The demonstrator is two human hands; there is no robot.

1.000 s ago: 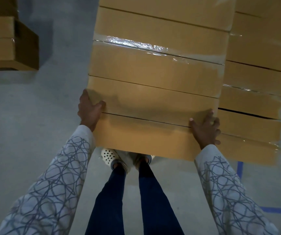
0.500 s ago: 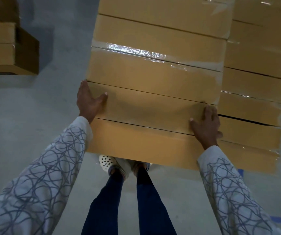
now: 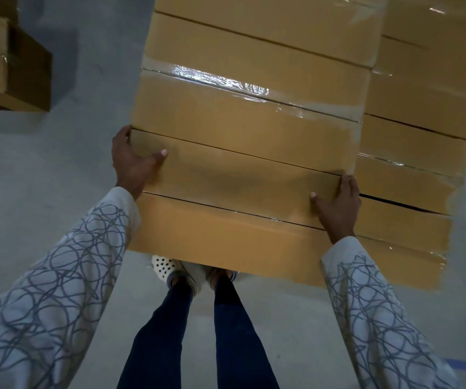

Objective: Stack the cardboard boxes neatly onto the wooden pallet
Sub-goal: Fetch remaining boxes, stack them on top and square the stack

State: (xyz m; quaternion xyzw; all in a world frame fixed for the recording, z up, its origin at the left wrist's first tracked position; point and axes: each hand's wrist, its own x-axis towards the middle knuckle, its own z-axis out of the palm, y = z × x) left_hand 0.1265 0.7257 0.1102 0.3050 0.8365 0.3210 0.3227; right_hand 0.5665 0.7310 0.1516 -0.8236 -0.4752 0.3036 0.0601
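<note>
Both the left hand (image 3: 132, 161) and right hand (image 3: 338, 203) clasp one flat brown cardboard box (image 3: 237, 178), fingers hidden round its ends, amid two stacks (image 3: 254, 46) cropped above.

Matt brown cardboard boxes (image 3: 243, 175) carry glossy, crinkled clear tape (image 3: 220, 80) along their seams, above a smooth, dull grey concrete floor (image 3: 57, 164), beside soft patterned cloth sleeves (image 3: 57, 290).

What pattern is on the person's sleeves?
The sleeves are off-white with tangled, looping grey lines, like scribbled circles. They show best in the head view.
</note>
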